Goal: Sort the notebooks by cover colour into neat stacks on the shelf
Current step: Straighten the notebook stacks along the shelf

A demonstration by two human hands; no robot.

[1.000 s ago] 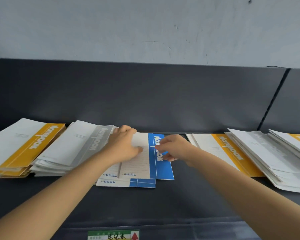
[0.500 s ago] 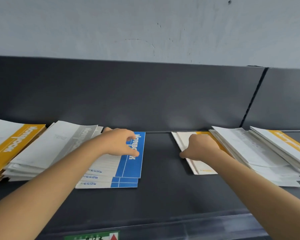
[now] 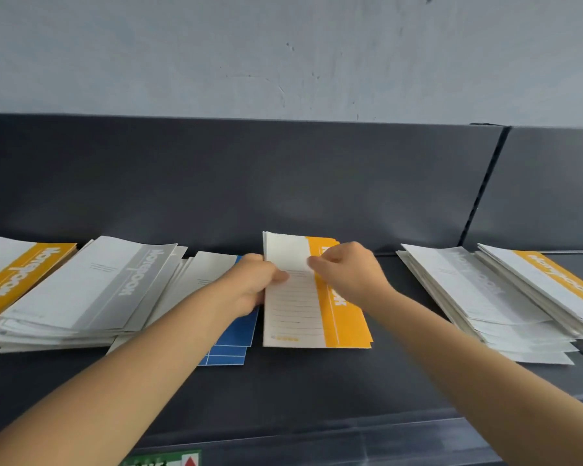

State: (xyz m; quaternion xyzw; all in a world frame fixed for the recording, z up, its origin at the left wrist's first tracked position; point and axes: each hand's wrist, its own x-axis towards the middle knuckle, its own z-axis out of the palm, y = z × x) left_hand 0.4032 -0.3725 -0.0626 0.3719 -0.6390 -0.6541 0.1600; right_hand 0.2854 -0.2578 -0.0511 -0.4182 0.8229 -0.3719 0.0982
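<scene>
A small stack of orange-and-white notebooks [image 3: 317, 307] lies in the middle of the dark shelf [image 3: 300, 385]. My left hand [image 3: 254, 285] grips its left edge, thumb on the top cover. My right hand [image 3: 349, 274] lies on the orange band with its fingertips pinching the top cover. A blue stack [image 3: 234, 334] sits just left of it, partly hidden under my left forearm. Further left are a grey stack [image 3: 91, 287] and an orange stack [image 3: 14, 270]. To the right lie a fanned grey stack [image 3: 468, 290] and an orange-banded stack [image 3: 552, 280].
The shelf's dark back panel [image 3: 283, 183] rises right behind the stacks, with a seam at the right. A price label [image 3: 164, 460] sits on the front rail. Bare shelf shows between the middle orange stack and the right grey stack.
My right hand has drawn the orange stack leftward from beside the right grey pile to the middle. My left hand left the blue stack and took the orange stack's left edge.
</scene>
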